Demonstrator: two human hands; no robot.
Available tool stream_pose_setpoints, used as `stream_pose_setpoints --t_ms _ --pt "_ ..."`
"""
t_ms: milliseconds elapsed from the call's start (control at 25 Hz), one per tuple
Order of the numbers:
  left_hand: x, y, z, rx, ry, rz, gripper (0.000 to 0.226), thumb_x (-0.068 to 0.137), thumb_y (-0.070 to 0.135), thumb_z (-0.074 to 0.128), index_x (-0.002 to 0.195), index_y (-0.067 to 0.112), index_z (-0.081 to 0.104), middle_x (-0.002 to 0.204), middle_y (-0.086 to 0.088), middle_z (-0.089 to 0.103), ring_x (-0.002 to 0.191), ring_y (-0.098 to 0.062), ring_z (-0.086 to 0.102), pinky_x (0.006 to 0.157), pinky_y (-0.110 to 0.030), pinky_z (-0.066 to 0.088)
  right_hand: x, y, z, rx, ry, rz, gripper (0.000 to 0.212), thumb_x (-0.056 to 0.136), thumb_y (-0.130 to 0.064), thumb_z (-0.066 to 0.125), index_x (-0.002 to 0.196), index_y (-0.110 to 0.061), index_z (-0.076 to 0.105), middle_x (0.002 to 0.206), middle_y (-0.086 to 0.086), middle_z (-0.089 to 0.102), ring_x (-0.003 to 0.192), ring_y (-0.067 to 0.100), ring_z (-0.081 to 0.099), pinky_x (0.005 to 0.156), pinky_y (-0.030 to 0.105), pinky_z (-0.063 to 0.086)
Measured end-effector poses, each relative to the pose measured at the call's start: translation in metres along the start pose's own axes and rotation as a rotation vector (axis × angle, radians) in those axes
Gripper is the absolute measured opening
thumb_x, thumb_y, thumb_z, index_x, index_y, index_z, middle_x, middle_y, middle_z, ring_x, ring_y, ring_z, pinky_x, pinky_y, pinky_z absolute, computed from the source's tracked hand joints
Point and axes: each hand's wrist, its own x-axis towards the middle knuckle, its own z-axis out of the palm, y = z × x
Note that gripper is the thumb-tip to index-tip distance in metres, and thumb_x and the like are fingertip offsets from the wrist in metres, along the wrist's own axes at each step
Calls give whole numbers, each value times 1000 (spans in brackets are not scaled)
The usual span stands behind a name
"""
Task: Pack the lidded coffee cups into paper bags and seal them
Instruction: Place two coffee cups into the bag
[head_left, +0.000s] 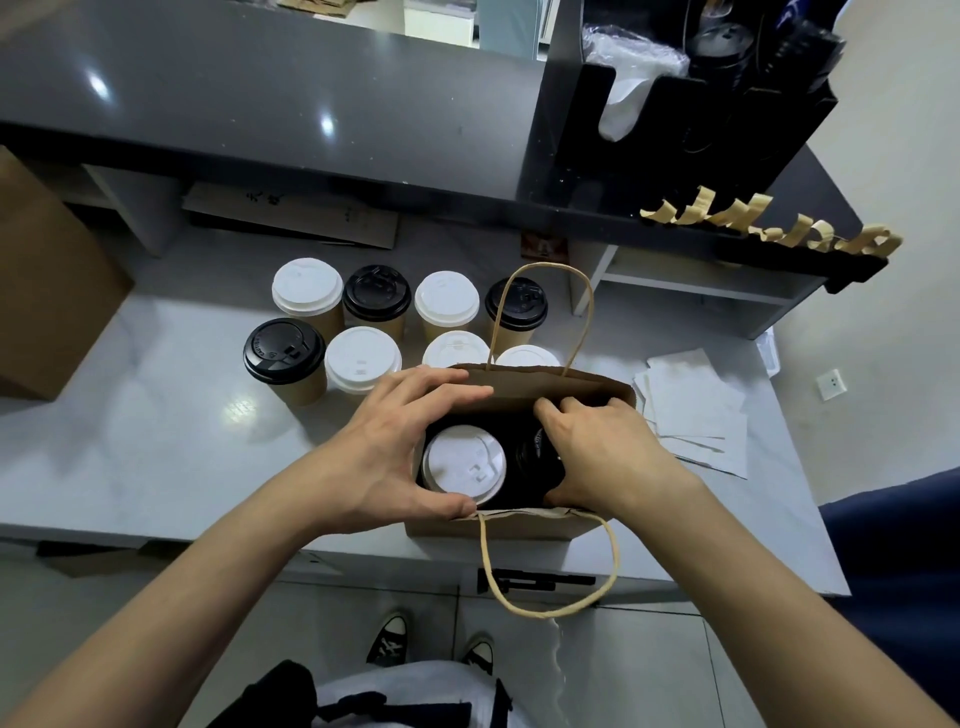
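Only 1 view is given, taken from a wide-angle camera worn on the head. The scene is looked at forward and steeply downward, so that the table (156, 457) is seen from above and the floor (623, 675) below its near edge is included. Both forearms are seen entering from the bottom corners. The paper bag (519, 527) is held close beneath the lens, near the frame's centre. Straight edges are bowed toward the borders by the lens. The raised counter (260, 104) fills the top.
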Motion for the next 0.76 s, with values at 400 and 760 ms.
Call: stream_pose_setpoints --t_ms 400,760 --pt "-1 -3 2 -18 -13 -8 95 68 51 88 148 52 36 153 28 25 143 1 16 113 -22 20 -2 2 0 -34 -26 14 58 80 -48 75 125 -20 50 109 2 62 97 25 63 73 32 40" --pt "-2 -5 4 -17 -15 -8 95 68 51 88 148 52 37 154 26 25 145 2 14 114 -22 17 9 -11 8 -200 -55 2 43 85 -30 73 121 -16 54 103 1 71 90 24 69 65 33 38"
